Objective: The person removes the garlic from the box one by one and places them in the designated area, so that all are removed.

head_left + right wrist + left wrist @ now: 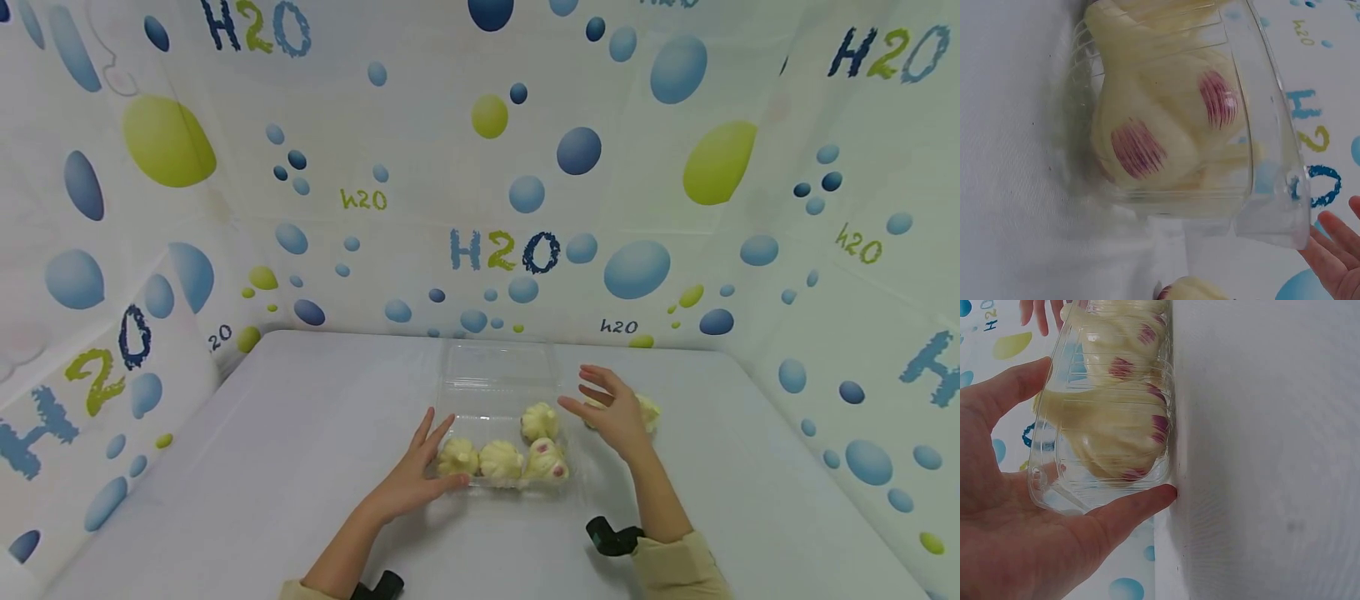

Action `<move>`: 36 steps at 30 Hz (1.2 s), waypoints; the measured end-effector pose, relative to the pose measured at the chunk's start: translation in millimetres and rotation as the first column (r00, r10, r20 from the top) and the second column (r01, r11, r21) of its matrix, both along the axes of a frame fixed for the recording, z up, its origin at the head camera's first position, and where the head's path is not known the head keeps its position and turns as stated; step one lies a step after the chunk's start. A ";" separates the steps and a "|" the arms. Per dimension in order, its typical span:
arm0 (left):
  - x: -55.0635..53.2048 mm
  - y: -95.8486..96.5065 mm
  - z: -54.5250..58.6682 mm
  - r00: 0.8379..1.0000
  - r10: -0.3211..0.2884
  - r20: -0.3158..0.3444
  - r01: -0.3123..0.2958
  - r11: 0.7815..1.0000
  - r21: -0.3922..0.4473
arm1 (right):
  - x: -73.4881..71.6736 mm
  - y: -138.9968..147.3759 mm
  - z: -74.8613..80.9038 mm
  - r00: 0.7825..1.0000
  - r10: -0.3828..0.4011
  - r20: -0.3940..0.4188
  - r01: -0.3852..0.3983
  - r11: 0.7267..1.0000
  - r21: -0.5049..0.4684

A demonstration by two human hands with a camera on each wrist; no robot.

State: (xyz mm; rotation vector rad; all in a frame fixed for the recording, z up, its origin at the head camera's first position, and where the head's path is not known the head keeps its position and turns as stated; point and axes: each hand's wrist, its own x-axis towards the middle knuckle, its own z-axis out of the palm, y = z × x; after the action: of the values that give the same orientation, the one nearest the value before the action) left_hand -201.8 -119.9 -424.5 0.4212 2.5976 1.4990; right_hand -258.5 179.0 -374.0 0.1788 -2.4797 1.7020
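Note:
Several pale yellow garlic bulbs with purple patches sit in a clear plastic clamshell box, its lid (495, 365) folded back on the far side. One garlic bulb (457, 457) lies at the box's front left, another garlic bulb (540, 422) farther back on the right. My left hand (412, 477) is at the front left corner, thumb along the front rim (1040, 450) and straight fingers beside the left wall. To the box's right, my right hand (613, 412) hovers with spread fingers and nothing in them. Behind it lie more garlic bulbs (648, 412), partly hidden.
A white table (315, 400) carries everything. Around it hang white sheets (420, 275) printed with blue and green drops and "H2O". Dark wrist devices (615, 536) show near both sleeves.

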 end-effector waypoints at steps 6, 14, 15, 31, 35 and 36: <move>1.0 0.2 -2.3 1.000 -0.001 0.003 0.001 1.000 0.017 | 0.3 -6.3 -2.3 1.000 0.023 0.006 -0.023 1.000 -0.006; 1.6 0.0 -1.8 1.000 -0.002 -0.003 0.002 1.000 0.012 | -3.2 -12.7 -9.7 0.999 0.041 0.017 -0.041 0.999 0.012; 1.6 -0.1 -1.5 1.000 -0.002 -0.003 0.002 1.000 0.013 | -3.8 -13.4 -11.1 0.999 0.042 0.021 -0.042 0.999 0.017; 0.2 -0.8 0.9 1.000 -0.010 -0.003 0.010 1.000 -0.005 | -10.3 -26.0 -18.9 0.993 0.101 0.063 -0.108 0.989 0.103; 0.8 -0.8 0.9 1.000 -0.009 -0.002 0.009 1.000 -0.003 | -12.8 -29.7 -22.5 0.990 0.120 0.077 -0.129 0.985 0.119; 1.4 -0.8 1.0 1.000 -0.009 0.001 0.009 1.000 0.001 | -13.1 -30.8 -23.3 0.989 0.124 0.082 -0.133 0.984 0.119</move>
State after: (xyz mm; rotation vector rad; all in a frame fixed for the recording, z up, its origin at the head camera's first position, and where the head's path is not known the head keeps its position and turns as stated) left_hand -200.4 -120.7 -423.4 0.4314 2.5902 1.4977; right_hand -271.7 148.2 -397.2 0.2991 -2.6849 1.6295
